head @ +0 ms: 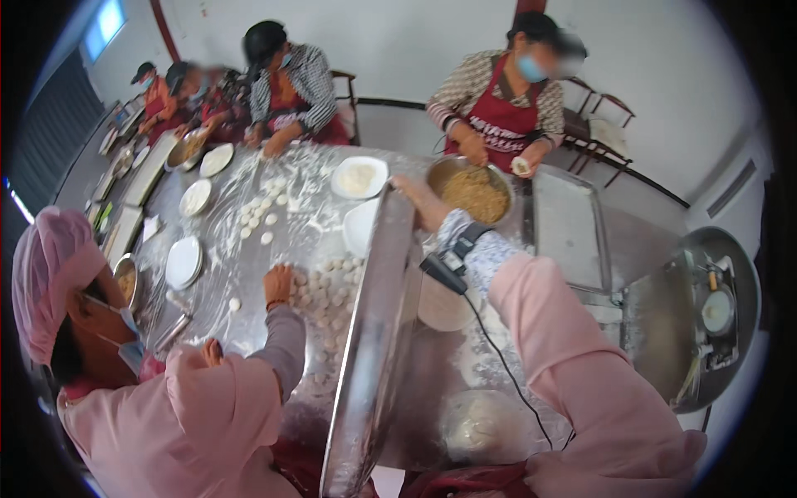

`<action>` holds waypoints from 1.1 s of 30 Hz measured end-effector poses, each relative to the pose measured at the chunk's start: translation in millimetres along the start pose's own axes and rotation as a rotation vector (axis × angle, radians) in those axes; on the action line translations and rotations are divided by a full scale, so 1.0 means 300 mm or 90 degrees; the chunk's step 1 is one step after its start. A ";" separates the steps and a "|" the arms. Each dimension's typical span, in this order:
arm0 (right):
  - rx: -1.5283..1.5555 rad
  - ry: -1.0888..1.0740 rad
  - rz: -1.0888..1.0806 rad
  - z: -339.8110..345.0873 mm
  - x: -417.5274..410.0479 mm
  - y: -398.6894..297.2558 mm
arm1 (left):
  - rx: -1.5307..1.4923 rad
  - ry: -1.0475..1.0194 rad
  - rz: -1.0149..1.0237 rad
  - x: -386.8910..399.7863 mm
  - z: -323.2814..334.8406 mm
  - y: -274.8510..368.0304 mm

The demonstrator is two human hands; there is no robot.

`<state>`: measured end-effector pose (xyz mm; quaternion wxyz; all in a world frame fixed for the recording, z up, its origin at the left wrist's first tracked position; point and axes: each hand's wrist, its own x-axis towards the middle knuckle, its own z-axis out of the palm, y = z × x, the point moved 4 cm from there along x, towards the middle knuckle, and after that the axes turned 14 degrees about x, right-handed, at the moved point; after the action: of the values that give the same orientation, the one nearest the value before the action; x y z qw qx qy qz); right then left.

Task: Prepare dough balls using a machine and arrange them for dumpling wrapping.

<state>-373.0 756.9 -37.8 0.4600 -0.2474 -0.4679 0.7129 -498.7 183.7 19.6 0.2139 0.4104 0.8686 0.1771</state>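
Observation:
My right hand (420, 200) grips the far end of a long metal tray (373, 348), which is tilted up on its edge over the steel table. My left hand is out of view. A metal bowl of brown filling (476, 193) stands just beyond my right hand. White plates (360, 177) lie left of the tray's far end, the farther one holding a pale heap. Small round dough pieces (317, 292) are spread left of the tray, partly hidden by it. A pale round board or sheet (443, 302) lies under my right forearm, and wrapped dough (484, 429) sits near the table's front edge.
A co-worker in pink (187, 411) sits close on the left, one hand (278, 286) by the dough pieces. Another co-worker (504, 106) holds a wrapper across the table, beside a flat tray (570, 230). A large round pan (691, 324) is at right. A cable (498, 345) hangs from my wrist.

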 end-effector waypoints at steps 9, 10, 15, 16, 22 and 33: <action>0.169 0.118 0.210 0.238 -0.205 -0.264 | -0.020 0.029 -0.010 -0.195 -0.023 -0.081; 0.173 0.108 0.170 0.222 -0.233 -0.261 | -0.034 0.031 -0.006 -0.220 -0.011 -0.103; 0.213 -0.019 0.050 -0.016 -0.479 -0.309 | -0.750 -0.128 -0.198 -0.110 0.111 -0.093; 0.325 0.053 0.071 -0.399 -0.520 -0.327 | -0.958 -0.224 -0.247 -0.063 0.143 -0.008; 0.272 0.181 0.022 -0.263 -1.078 -0.552 | -0.953 -0.245 -0.237 -0.118 0.164 -0.039; -0.001 0.375 0.249 -0.734 -2.296 -0.430 | -0.510 -0.246 0.164 -0.132 0.129 0.207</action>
<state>167.1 260.3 -72.9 0.4297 -0.5279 -0.2593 0.6851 -416.5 194.9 26.0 0.4899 0.4256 0.6176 0.4445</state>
